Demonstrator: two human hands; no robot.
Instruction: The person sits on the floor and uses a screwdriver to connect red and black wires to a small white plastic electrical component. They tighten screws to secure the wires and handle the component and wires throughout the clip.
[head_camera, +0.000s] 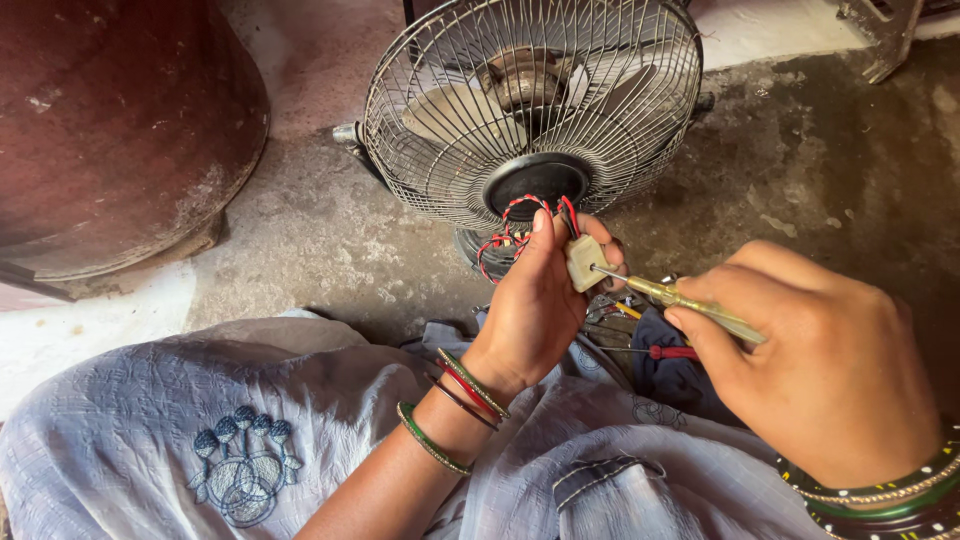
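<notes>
My left hand (535, 300) pinches a small cream plastic electrical part (584, 262) between thumb and fingers. Twisted red, black and white wires (505, 235) loop from it towards the fan. My right hand (810, 365) grips a screwdriver (690, 302) with a translucent yellow-green handle, and its metal tip touches the cream part. Just beyond the hands a table fan (530, 100) with a wire cage and pale blades lies on the concrete floor.
A large rusty red drum (120, 120) stands at the left. Small tools, one with a red handle (672, 352), lie on dark cloth under my hands. My lap is covered by pale blue embroidered fabric (230, 440). A metal bracket (885, 35) sits at top right.
</notes>
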